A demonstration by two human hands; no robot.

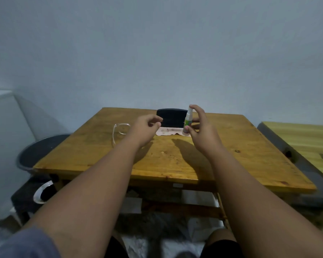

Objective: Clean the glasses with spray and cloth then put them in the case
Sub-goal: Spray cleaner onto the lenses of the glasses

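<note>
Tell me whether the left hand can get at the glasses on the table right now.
Probably yes. The glasses lie on the table just left of the left hand, which seems to hold nothing, and nothing stands between them. The right hand grips the spray bottle, clear of that path.

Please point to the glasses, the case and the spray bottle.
glasses (121, 129), head view, on the clear lens.
case (172, 116), head view, on its dark front.
spray bottle (186, 123), head view, on its labelled body.
</note>
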